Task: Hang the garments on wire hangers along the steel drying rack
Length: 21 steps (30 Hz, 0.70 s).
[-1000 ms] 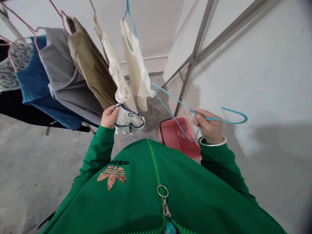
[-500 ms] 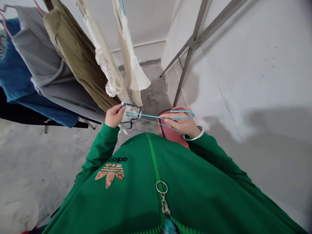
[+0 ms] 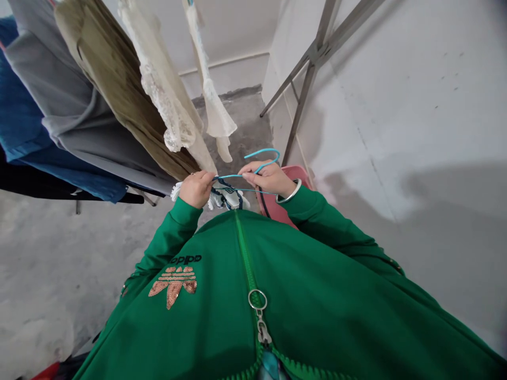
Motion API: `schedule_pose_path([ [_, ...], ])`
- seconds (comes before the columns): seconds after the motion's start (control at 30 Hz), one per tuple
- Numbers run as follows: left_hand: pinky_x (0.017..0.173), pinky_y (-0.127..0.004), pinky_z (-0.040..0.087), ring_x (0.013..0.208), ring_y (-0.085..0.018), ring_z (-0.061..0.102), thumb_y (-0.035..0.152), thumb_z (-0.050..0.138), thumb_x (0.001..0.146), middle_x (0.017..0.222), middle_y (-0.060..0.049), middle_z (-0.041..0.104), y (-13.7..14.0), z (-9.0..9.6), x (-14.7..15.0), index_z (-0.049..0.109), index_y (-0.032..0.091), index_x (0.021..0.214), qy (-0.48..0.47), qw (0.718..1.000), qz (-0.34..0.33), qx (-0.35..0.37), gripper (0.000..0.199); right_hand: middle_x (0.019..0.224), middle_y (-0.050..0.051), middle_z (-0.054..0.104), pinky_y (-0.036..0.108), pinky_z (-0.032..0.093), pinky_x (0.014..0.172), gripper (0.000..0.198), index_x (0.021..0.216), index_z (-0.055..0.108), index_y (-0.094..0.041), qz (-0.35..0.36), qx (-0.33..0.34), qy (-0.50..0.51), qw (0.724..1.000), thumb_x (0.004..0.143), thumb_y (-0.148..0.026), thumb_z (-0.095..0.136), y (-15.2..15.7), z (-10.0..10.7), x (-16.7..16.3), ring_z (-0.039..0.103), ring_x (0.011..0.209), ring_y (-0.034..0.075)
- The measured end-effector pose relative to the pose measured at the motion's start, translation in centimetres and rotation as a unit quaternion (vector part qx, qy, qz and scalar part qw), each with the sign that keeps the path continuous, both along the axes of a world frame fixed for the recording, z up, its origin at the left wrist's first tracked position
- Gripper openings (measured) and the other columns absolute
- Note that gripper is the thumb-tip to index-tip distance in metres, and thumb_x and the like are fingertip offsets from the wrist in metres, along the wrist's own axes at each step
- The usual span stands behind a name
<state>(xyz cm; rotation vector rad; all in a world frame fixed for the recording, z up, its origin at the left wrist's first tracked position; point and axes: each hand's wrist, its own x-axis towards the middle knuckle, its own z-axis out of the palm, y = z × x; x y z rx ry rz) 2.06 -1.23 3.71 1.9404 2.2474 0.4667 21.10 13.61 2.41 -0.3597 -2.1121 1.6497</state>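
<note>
In front of my chest, my right hand (image 3: 269,178) is closed around a thin light-blue clothes hanger (image 3: 229,176), near its hook, which curves up above the fingers. My left hand (image 3: 196,189) pinches a white garment with wavy navy trim (image 3: 233,199) beside one end of the hanger. The hanger's wire runs between both hands and goes into the garment at the left. Bunched cloth hangs below the wire, and a frilly white part shows left of my left hand. My left fingertips partly hide where wire and cloth meet.
On the left hang a blue garment (image 3: 19,111), a grey one (image 3: 75,105), an olive one (image 3: 114,95) and white lacy ones (image 3: 158,89). A pink tub (image 3: 299,174) sits below my right hand. Metal rack legs (image 3: 303,105) stand by the white wall (image 3: 415,132).
My right hand has moved left and slightly up with the hanger, closer to my left hand. The hook has turned upward. My left hand has shifted slightly right, and the garment is more bunched.
</note>
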Motion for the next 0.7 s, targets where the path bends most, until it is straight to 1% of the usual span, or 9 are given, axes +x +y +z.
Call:
schedule_pose_path([
  [0.1,0.068,-0.028,0.04,0.084,-0.021,0.06,0.036,0.041,0.093,0.093,-0.01,0.066,-0.2,0.2,0.0,0.065,0.018,0.097,0.026,0.999,0.04,0.004,0.03,0.076,0.001,0.061,0.032,0.05,0.075,0.026,0.098,0.062,-0.017,-0.156,0.092,0.055,0.982,0.083,-0.039,0.061,0.3,0.3,-0.2,0.058,0.073,0.014],
  [0.17,0.067,-0.028,0.041,0.086,-0.021,0.062,0.037,0.039,0.094,0.094,-0.01,0.067,-0.4,0.5,-0.1,0.065,0.018,0.095,0.043,0.997,0.063,0.033,0.032,0.09,0.005,0.061,0.04,0.048,0.088,0.029,0.103,0.06,-0.018,-0.282,0.188,0.106,0.935,0.084,-0.039,0.062,-0.1,-0.1,0.1,0.059,0.09,0.019],
  [0.2,0.068,-0.027,0.041,0.086,-0.021,0.062,0.037,0.038,0.094,0.093,-0.009,0.068,-0.4,0.8,-0.2,0.065,0.018,0.094,0.048,0.995,0.072,0.049,0.033,0.093,0.006,0.061,0.042,0.047,0.09,0.027,0.104,0.059,-0.018,-0.305,0.235,0.123,0.915,0.086,-0.038,0.06,-0.5,-0.5,0.2,0.058,0.094,0.02],
  [0.23,0.069,-0.028,0.042,0.087,-0.021,0.063,0.037,0.038,0.094,0.093,-0.009,0.068,-0.5,1.0,-0.4,0.064,0.018,0.094,0.05,0.994,0.079,0.064,0.033,0.093,0.007,0.061,0.042,0.048,0.09,0.023,0.103,0.059,-0.018,-0.291,0.277,0.131,0.906,0.088,-0.036,0.056,-1.0,-1.1,0.3,0.059,0.094,0.021],
  [0.3,0.07,-0.027,0.043,0.087,-0.021,0.064,0.038,0.038,0.093,0.092,-0.009,0.069,-0.6,1.5,-0.9,0.064,0.018,0.094,0.05,0.991,0.087,0.086,0.033,0.097,0.009,0.063,0.039,0.05,0.087,0.02,0.104,0.059,-0.017,-0.17,0.342,0.11,0.918,0.093,-0.03,0.048,-2.3,-2.8,0.2,0.06,0.095,0.02],
  [0.37,0.07,-0.027,0.044,0.086,-0.02,0.064,0.038,0.039,0.093,0.091,-0.008,0.07,-0.7,2.1,-1.2,0.065,0.018,0.093,0.047,0.99,0.088,0.099,0.032,0.111,0.012,0.064,0.034,0.051,0.084,0.026,0.113,0.058,-0.015,-0.015,0.37,0.019,0.929,0.095,-0.026,0.042,-3.6,-4.9,-0.5,0.062,0.101,0.019],
  [0.43,0.07,-0.027,0.044,0.083,-0.019,0.064,0.038,0.041,0.092,0.089,-0.008,0.07,-0.8,2.7,-1.3,0.065,0.018,0.091,0.043,0.99,0.081,0.111,0.031,0.13,0.015,0.057,0.032,0.053,0.082,0.035,0.127,0.052,-0.013,0.082,0.373,-0.111,0.918,0.096,-0.024,0.039,-4.4,-6.8,-1.7,0.061,0.11,0.021],
  [0.53,0.068,-0.027,0.045,0.079,-0.018,0.064,0.037,0.041,0.092,0.084,-0.007,0.07,-1.1,3.7,-1.1,0.065,0.017,0.088,0.025,0.99,0.059,0.128,0.031,0.148,0.012,0.042,0.032,0.053,0.081,0.049,0.142,0.039,-0.016,0.136,0.365,-0.252,0.886,0.093,-0.019,0.04,-4.3,-8.8,-3.3,0.057,0.119,0.024],
  [0.7,0.068,-0.025,0.047,0.074,-0.016,0.063,0.033,0.045,0.09,0.08,-0.005,0.068,-2.0,5.2,-0.9,0.065,0.017,0.086,-0.02,0.99,0.04,0.135,0.026,0.157,0.007,0.027,0.03,0.049,0.08,0.066,0.149,0.029,-0.024,0.161,0.407,-0.284,0.853,0.086,-0.006,0.041,-2.3,-10.4,-3.8,0.056,0.116,0.023],
])
